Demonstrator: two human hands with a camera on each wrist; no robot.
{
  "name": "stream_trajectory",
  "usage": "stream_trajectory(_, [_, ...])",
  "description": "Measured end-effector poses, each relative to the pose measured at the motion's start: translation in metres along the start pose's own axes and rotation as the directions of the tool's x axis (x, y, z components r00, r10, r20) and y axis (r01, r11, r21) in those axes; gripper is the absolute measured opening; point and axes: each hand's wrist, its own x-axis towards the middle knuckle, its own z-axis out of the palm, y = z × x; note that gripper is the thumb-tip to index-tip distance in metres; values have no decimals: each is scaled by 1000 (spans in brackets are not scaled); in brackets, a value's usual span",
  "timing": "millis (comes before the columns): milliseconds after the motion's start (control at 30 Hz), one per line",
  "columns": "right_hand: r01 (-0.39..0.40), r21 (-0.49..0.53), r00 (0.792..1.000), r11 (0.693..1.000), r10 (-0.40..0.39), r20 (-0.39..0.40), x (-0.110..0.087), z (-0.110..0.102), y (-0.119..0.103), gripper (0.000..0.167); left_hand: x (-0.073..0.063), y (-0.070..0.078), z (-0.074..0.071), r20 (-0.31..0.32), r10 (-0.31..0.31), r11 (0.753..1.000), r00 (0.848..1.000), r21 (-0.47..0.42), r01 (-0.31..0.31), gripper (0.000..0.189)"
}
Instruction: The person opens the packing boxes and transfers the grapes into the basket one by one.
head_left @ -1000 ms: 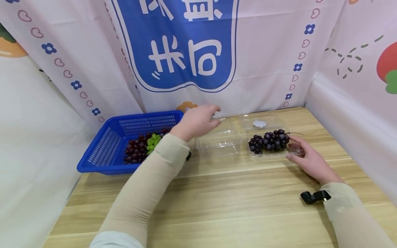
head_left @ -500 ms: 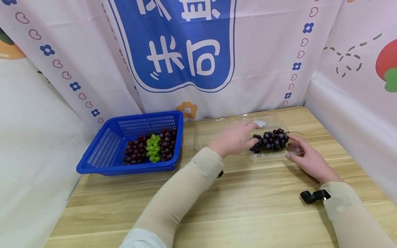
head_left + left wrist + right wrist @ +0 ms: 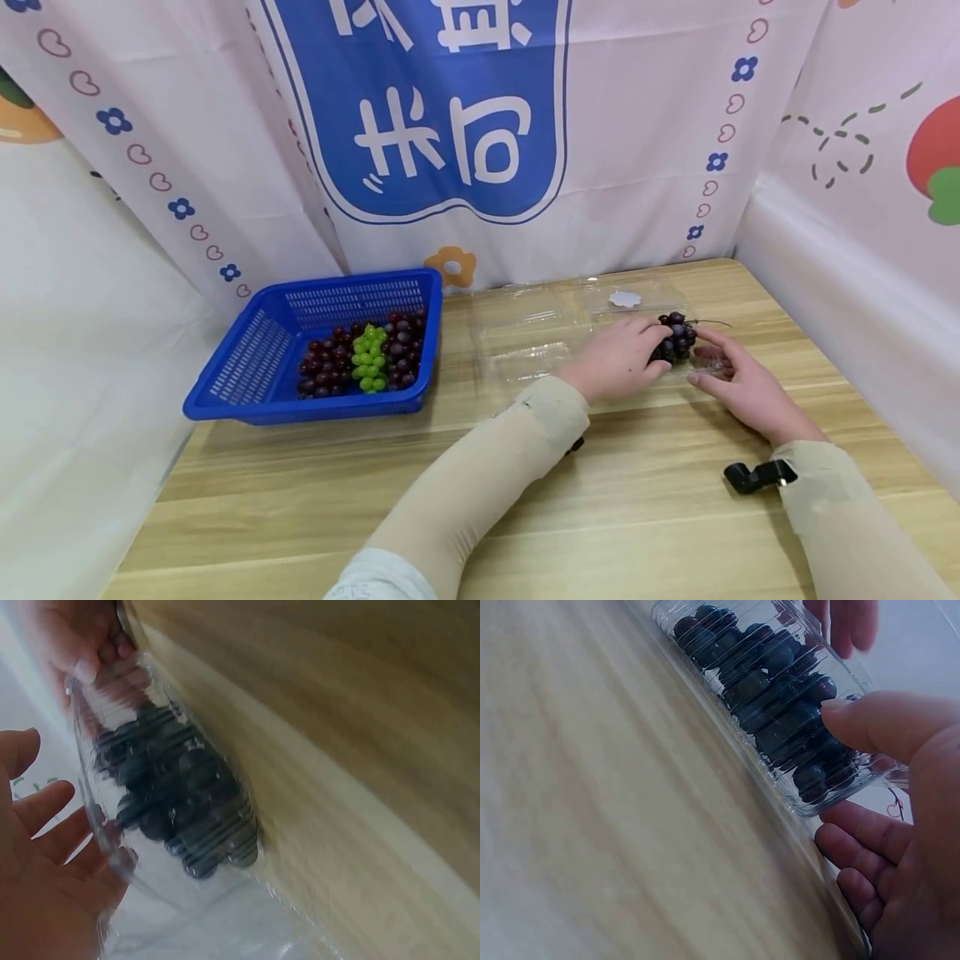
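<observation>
A bunch of dark purple grapes (image 3: 678, 340) lies in an open clear plastic box (image 3: 799, 804) on the table's right side. My left hand (image 3: 624, 357) is over the left part of the bunch and hides it in the head view. In the left wrist view its fingers (image 3: 64, 829) are spread beside the box wall. At the other end of the box, my right hand (image 3: 753, 392) holds the corner, thumb on one side and curled fingers at the end. A thin stem sticks out past the grapes on the right.
Left of that box stands another open clear plastic box (image 3: 525, 362). A blue basket (image 3: 247, 342) at the left holds red grapes (image 3: 326, 367), green grapes (image 3: 370, 358) and dark grapes (image 3: 405, 350). Behind the table hangs a printed cloth (image 3: 637, 167).
My left hand has moved right, from above the left plastic box to the dark grapes, uncovering the basket's contents. The right hand stays at the box's right end.
</observation>
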Motion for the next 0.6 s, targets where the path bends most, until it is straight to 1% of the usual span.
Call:
stream_trajectory(100, [-1,3,1000,1000,1,-3,0,0,0,77,3,4,5,0,-4,1000,1000,12,4,58])
stream_trajectory(200, [0,3,1000,1000,0,-3,-1,-1,1,76,6,6,9,-1,-14,1000,1000,-3,14,59])
stream_trajectory(433, [8,-4,1000,1000,-8,-2,1,1,1,77,6,0,22,10,-54,998,998,-9,55,64])
stream_trajectory(600, [4,-6,1000,1000,-4,-3,0,0,0,78,8,0,24,38,-81,997,996,3,81,69])
